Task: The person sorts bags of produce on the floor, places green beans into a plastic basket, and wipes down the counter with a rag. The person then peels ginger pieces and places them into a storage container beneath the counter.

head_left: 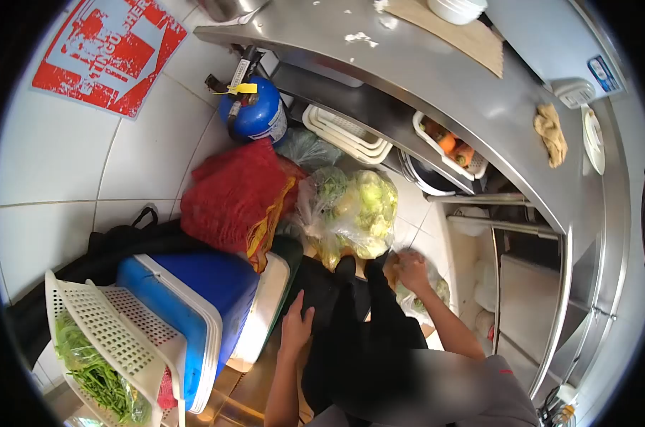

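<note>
My left hand (296, 327) hangs free beside the white-edged board at the blue bin (230, 285), its fingers apart and nothing in them. On the other side of my legs, my right hand (411, 271) is closed at the top of a clear plastic bag (416, 304) with greens inside. Between and beyond my hands, a large clear bag of pale green vegetables (371, 213) rests on the floor. A red mesh sack (233, 196) lies to its left.
At the lower left, white perforated baskets (112, 306) hold green vegetables. A blue gas cylinder (260, 110) stands by the tiled wall. The steel counter (472, 85) curves overhead, with a basket of carrots (451, 146) on the shelf below.
</note>
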{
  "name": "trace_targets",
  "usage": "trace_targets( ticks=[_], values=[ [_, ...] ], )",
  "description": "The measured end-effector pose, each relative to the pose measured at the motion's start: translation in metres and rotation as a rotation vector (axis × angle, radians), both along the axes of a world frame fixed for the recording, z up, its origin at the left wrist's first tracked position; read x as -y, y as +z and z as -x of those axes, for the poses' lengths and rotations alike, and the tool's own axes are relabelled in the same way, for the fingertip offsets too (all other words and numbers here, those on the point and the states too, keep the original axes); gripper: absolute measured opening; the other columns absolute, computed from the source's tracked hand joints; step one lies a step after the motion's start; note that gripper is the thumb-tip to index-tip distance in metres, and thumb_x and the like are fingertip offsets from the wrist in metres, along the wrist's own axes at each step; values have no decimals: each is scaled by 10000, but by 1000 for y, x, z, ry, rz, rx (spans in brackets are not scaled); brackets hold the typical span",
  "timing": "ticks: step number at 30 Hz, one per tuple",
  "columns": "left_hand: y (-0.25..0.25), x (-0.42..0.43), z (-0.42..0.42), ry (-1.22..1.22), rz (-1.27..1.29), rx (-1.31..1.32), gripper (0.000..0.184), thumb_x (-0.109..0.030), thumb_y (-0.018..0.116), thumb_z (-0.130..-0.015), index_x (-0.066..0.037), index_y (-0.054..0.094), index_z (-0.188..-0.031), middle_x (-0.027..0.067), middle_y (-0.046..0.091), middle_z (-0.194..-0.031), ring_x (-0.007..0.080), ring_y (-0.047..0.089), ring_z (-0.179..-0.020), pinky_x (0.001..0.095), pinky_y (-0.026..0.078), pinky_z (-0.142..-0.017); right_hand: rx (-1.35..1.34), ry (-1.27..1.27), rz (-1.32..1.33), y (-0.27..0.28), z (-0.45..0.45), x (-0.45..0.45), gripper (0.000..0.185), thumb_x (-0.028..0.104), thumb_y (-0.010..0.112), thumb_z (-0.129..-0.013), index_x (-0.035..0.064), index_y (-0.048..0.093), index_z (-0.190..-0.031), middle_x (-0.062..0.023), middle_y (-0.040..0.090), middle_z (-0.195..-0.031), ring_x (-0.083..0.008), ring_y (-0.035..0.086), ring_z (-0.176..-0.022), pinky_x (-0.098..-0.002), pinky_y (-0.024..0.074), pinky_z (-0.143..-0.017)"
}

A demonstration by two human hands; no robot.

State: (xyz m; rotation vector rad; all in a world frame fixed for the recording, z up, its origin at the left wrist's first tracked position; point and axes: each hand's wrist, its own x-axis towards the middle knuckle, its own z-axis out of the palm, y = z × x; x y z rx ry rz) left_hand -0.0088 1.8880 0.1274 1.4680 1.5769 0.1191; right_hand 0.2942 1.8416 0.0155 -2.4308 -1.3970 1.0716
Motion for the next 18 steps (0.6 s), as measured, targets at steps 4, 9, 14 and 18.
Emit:
trace_targets(
  ticks=[4,9,14,18],
  values=[
    [-23,12,6,41,72,-16,472,-173,536,-819,-27,389,-1244,237,480,-1156,356,455,-1089,358,365,-905,-29,-62,-60,-57,7,-47,465,257,614,-721,7,514,-1100,-212,509,-1073,-349,440,-1059,-409,355,-893],
    [-52,35,6,193,169,-25,446,-166,528,-827,-6,403,-1224,224,504,-1133,326,491,-1063,350,387,-889,80,-237,-335,-168,-22,-131,537,276,589,-779,-56,420,-1166,-289,515,-978,-401,509,-926,-418,423,-775],
    [-157,86,6,328,173,23,437,-143,509,-831,-5,393,-1229,221,536,-1084,306,537,-1001,337,431,-829,-252,-672,-281,-274,-60,-245,717,480,396,-852,-20,167,-1313,-227,422,-1164,-332,441,-1023,-386,365,-830],
    [-195,78,-24,541,267,118,427,-137,493,-847,1,383,-1236,203,545,-1081,252,543,-1001,311,428,-827,-501,-915,-515,-320,-47,-287,746,526,291,-870,8,30,-1339,-193,219,-1358,-290,230,-1249,-354,188,-1006]
  ],
)
